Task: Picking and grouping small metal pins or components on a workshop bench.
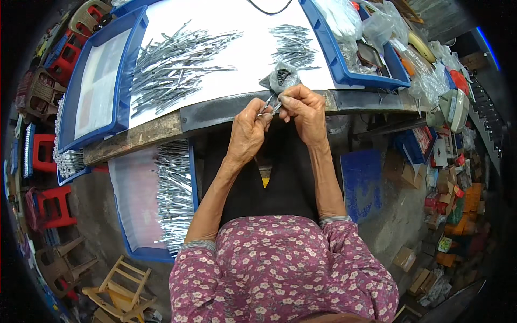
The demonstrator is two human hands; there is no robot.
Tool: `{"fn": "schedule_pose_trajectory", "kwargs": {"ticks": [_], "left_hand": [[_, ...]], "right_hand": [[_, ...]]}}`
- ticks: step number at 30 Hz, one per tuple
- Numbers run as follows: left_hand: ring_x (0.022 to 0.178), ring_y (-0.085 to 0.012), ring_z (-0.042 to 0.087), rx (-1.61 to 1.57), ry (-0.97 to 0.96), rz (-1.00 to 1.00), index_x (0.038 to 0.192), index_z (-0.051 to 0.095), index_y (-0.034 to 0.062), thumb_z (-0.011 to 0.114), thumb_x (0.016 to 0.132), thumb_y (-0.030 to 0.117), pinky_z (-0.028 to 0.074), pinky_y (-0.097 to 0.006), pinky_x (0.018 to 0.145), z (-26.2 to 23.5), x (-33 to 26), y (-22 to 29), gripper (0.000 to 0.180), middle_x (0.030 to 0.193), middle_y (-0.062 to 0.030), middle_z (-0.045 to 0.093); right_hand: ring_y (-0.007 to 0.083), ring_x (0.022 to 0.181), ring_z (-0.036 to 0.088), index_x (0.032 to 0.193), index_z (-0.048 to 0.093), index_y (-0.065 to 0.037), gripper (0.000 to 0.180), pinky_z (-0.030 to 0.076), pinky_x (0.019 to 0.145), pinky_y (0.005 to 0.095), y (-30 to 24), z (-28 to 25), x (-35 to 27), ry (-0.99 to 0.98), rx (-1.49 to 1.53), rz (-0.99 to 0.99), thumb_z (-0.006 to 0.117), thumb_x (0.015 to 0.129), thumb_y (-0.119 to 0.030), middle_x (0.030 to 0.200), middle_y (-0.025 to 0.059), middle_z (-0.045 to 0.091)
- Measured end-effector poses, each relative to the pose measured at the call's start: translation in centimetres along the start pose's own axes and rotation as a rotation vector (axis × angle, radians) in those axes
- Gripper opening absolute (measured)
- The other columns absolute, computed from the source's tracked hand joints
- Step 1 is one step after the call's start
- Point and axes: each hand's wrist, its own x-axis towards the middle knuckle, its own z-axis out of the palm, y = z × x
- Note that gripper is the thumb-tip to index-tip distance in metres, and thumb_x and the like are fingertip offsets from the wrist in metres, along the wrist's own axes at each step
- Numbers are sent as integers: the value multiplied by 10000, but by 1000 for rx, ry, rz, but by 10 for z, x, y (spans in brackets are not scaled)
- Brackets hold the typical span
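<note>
Just off the near edge of the table, my left hand (246, 132) and my right hand (307, 114) meet with fingertips pinched. Between them are slim silvery metal pieces (277, 107), one seemingly in each hand; their exact shape is too small to make out. Right beyond my fingers stands an open clear plastic bag (290, 79) with small dark parts inside. A large heap of thin metal rods (180, 64) lies on the white table surface to the left. Behind the bag is a smaller pile of similar rods (293, 46).
Blue trays flank the table: one at left (123, 81), another at right (344, 81) holding plastic bags. Below the table, at my left, a blue tray (141, 254) holds many more rods. Red stools (56, 207) and a wooden chair (121, 285) stand leftward; boxes (405, 258) clutter the right.
</note>
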Motion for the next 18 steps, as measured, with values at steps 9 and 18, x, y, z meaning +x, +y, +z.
{"fn": "schedule_pose_trajectory", "kwargs": {"ticks": [9, 18], "left_hand": [[561, -80, 435, -43, 67, -29, 873, 502, -25, 472, 842, 61, 362, -223, 524, -16, 2, 6, 97, 604, -17, 458], [578, -54, 397, -305, 99, -73, 913, 526, -22, 454, 874, 145, 325, -200, 539, -49, 15, 12, 186, 624, 10, 462]], "right_hand": [[68, 537, 513, 759, 579, 13, 141, 400, 490, 180, -8, -8, 34, 110, -438, -16, 534, 824, -104, 619, 15, 549], [317, 679, 566, 770, 578, 29, 127, 443, 622, 383, 17, -15, 63, 25, -1352, -293, 554, 738, -92, 746, 185, 571]]}}
